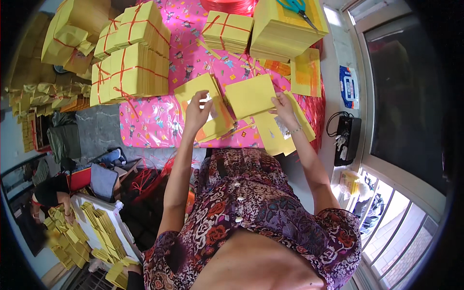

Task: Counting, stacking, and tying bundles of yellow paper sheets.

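My left hand (197,112) rests on a small stack of yellow paper sheets (195,87) lying on the pink patterned table cover (150,121), fingers pinching a sheet near its silver centre patch. My right hand (282,107) grips the edge of a single yellow sheet (250,94) lifted just above the cover. More loose yellow sheets (275,135) lie under and beside that hand, some with orange and silver patches.
Bundles of yellow paper tied with red string (130,67) stand at the left. A tall yellow stack (282,29) with teal-handled scissors (295,7) sits at the back. A black bag (349,137) lies on the right. Another person (53,193) works at lower left.
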The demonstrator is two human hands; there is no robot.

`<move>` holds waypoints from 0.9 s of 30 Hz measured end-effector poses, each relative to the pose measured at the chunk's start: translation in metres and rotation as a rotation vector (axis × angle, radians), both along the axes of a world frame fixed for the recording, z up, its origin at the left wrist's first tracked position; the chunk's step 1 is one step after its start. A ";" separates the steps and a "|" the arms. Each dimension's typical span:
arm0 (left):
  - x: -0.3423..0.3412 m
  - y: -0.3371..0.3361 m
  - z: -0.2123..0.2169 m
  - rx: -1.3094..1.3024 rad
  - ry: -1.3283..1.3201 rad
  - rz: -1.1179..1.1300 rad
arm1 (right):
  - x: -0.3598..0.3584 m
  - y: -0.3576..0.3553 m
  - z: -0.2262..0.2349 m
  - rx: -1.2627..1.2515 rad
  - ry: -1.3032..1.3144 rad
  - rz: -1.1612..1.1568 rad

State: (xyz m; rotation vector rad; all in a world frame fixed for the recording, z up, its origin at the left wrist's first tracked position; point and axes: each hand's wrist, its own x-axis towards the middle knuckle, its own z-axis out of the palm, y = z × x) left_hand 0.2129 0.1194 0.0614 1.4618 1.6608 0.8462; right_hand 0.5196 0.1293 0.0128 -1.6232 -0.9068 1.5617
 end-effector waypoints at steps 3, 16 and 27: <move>-0.011 -0.029 -0.013 -0.133 -0.076 0.018 | 0.003 0.006 -0.020 0.016 -0.038 0.030; -0.014 -0.090 -0.030 0.060 0.345 -0.200 | -0.020 0.001 -0.024 0.381 -1.097 0.257; -0.023 -0.084 -0.050 0.156 0.428 -0.326 | -0.084 -0.020 0.038 0.731 -0.727 0.477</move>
